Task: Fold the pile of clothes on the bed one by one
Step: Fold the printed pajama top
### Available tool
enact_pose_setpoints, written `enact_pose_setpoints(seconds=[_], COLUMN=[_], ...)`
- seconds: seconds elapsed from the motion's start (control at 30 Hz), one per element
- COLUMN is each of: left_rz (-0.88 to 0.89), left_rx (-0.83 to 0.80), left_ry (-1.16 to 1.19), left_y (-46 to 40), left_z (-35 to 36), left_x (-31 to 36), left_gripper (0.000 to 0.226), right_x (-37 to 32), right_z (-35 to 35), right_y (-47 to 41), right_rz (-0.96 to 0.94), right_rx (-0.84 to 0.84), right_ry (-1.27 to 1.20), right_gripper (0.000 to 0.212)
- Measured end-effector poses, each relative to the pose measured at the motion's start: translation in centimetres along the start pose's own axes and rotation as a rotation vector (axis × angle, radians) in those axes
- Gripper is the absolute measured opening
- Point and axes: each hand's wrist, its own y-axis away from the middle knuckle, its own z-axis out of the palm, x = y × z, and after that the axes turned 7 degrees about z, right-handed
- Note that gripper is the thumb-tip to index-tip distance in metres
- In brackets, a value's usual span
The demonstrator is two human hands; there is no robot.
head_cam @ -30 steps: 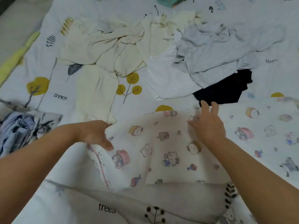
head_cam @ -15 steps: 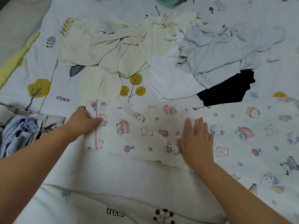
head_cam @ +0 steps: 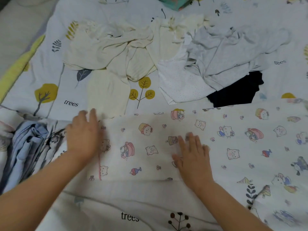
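1. Head view, lower half of the frame: both hands lie flat and unclenched on the cartoon cloth (head_cam: 166, 147), gripping nothing.
2. Left hand (head_cam: 83, 135) presses the cloth's left end, beside its pink trim; right hand (head_cam: 191, 157) presses near the middle of the folded part.
3. The cloth is a long band lying left to right across the frame; its free length runs off to the right past the right hand, so I judge that hand the nearer one for the next fold.
4. It looks thin, soft and matte, printed with small cartoon animals; a crease runs along its near edge.
5. Centre left: a striped blue garment (head_cam: 28, 147), bunched.
6. Upper frame: cream clothes (head_cam: 108, 52), crumpled; a dotted white piece (head_cam: 180, 84); grey clothes (head_cam: 233, 47); a dark piece (head_cam: 233, 94), all on the tree-print sheet (head_cam: 50, 72).
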Motion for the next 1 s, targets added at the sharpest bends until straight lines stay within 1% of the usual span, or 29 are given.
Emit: enact_pose_setpoints(seconds=[0.03,0.07,0.1,0.13,0.17,0.2,0.23,0.27,0.3,0.33,0.37,0.43,0.47,0.53,0.6,0.67,0.77,0.83,0.9,1.0], left_rz=[0.167,0.308,0.409,0.462,0.503,0.527,0.515,0.471,0.451,0.432,0.429,0.453,0.476,0.515,0.521,0.508,0.516,0.529,0.522,0.467], left_rx=[0.092,0.104,0.08,-0.034,-0.174,-0.322,-0.427,-0.506,-0.532,-0.523,-0.475,-0.355,-0.322,-0.289,-0.298,-0.331,-0.375,-0.427,-0.465,-0.511], left_ry=[-0.003,0.02,0.03,0.017,-0.03,-0.095,-0.136,-0.152,-0.163,-0.163,-0.101,-0.002,0.038,0.113,0.161,0.229,0.278,0.306,0.348,0.417], left_y=[0.8,1.7,2.4,3.3,3.9,4.3,4.8,5.0,5.0,4.8,4.7,4.4,4.4,4.8,5.8,7.0,9.2,10.7,12.3,15.2], left_z=[0.6,1.0,2.0,2.8,3.5,4.4,5.1,5.5,5.9,5.8,5.3,4.1,3.5,2.4,1.0,0.8,0.3,0.8,1.1,2.0], left_x=[1.2,2.6,3.3,4.0,4.5,4.6,4.4,4.2,4.1,4.2,4.7,5.4,5.9,7.4,10.2,12.9,17.3,19.9,22.5,26.2], left_gripper=[0.058,0.061,0.061,0.06,0.064,0.075,0.082,0.078,0.073,0.072,0.069,0.045,0.038,0.043,0.04,0.03,0.03,0.031,0.032,0.031], right_x=[-0.3,-0.4,-0.4,-0.2,-0.1,0.0,0.1,0.1,0.2,0.4,1.1,2.0,2.6,4.1,5.9,8.0,11.3,13.4,15.1,16.7], right_z=[-0.3,-0.1,0.5,1.2,1.7,1.8,1.7,1.4,1.1,0.6,0.0,-1.1,-1.6,-2.5,-3.3,-3.9,-4.3,-4.3,-4.0,-3.0], right_y=[0.0,0.0,0.1,0.2,0.3,0.4,0.4,0.6,0.7,0.8,1.1,1.7,2.1,3.2,4.4,5.7,7.3,8.2,9.2,11.0], right_rz=[0.048,0.078,0.089,0.091,0.096,0.092,0.07,0.044,0.018,-0.019,-0.056,-0.121,-0.134,-0.133,-0.138,-0.139,-0.13,-0.14,-0.186,-0.314], right_rx=[0.048,0.066,0.055,-0.018,-0.079,-0.116,-0.132,-0.138,-0.137,-0.121,-0.092,-0.039,-0.036,-0.061,-0.064,-0.065,-0.079,-0.093,-0.13,-0.215], right_ry=[0.002,-0.004,0.019,0.049,0.07,0.086,0.098,0.096,0.07,0.037,0.01,0.013,0.018,0.018,0.025,0.05,0.117,0.128,0.111,0.174], right_gripper=[0.071,0.065,0.063,0.064,0.066,0.067,0.066,0.065,0.061,0.056,0.048,0.033,0.032,0.035,0.036,0.034,0.035,0.043,0.05,0.054])
